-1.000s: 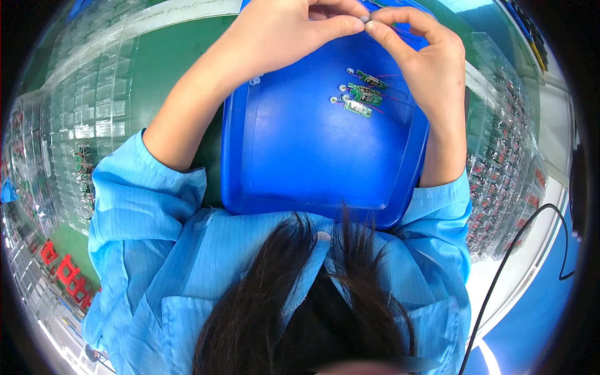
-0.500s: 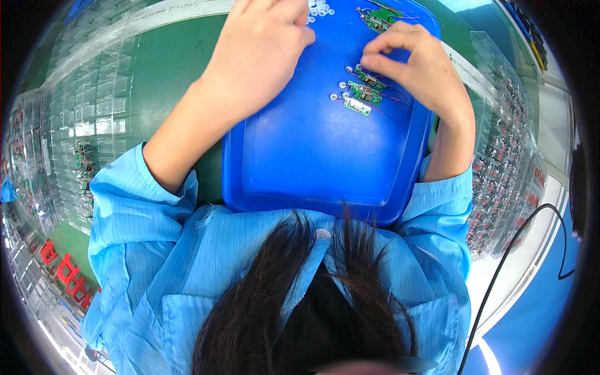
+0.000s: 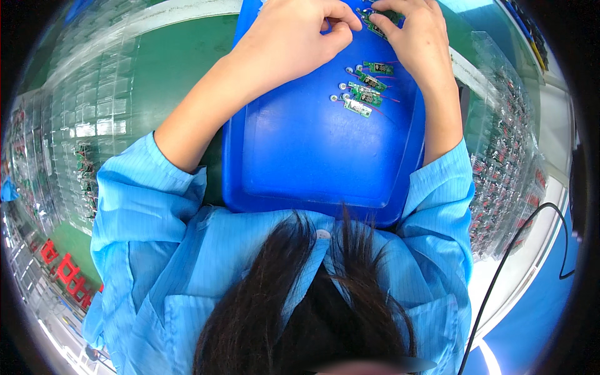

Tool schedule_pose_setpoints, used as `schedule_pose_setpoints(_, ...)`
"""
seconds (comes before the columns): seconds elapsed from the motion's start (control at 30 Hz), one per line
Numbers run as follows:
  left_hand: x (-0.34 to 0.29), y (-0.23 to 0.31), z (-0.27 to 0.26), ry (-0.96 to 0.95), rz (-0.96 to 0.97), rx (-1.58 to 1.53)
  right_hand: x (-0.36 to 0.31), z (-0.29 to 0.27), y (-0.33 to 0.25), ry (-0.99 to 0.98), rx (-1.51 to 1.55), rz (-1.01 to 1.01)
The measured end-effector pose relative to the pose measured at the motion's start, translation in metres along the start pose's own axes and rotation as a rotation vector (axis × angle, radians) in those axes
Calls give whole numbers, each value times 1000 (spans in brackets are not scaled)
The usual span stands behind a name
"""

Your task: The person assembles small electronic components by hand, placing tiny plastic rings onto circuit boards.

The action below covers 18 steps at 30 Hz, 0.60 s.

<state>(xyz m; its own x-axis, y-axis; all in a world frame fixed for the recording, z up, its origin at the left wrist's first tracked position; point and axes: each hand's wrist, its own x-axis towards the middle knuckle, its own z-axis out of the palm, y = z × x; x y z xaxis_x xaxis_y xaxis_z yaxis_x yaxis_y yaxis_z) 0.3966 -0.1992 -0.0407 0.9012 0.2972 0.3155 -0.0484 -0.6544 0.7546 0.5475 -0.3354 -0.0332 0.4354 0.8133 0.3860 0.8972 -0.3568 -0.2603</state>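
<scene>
My left hand (image 3: 299, 34) is over the far left part of the blue tray (image 3: 325, 204), thumb and forefinger drawn together; whatever may be between them is too small to make out. At the tray's far right, the fingers of my right hand (image 3: 417, 39) close around a green circuit board (image 3: 377, 29) in a group of boards with thin wires. Nearer me lies a short column of small circuit boards (image 3: 369, 97), each with fine red wires and small round silvery parts at its left end. The topmost board (image 3: 379, 67) shows a dark display.
Clear plastic compartment trays (image 3: 100, 106) stand on the green bench at left, with red parts (image 3: 65, 270) nearer me. At right, more clear trays (image 3: 503, 169) hold many small wired parts. A black cable (image 3: 500, 269) curves down the right side.
My right hand has left the column, where another board now shows, and moved away from me to the far group. My left hand has shifted right, covering the small white discs.
</scene>
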Motion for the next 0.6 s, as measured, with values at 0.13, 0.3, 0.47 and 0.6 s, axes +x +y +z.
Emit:
schedule_pose_setpoints(0.13,2,0,-5,-38,-323,-342,0,-9,-11,31,98,-7)
schedule_pose_setpoints(0.3,11,-29,-1,-184,-478,-696,-9,-45,-36,8,217,-44)
schedule_pose_setpoints(0.47,5,-34,-2,-187,-479,-879,-13,-40,-53,88,67,-219)
schedule_pose_setpoints(0.6,4,-12,-8,-128,-425,-623,-18,-32,-22,-234,476,14)
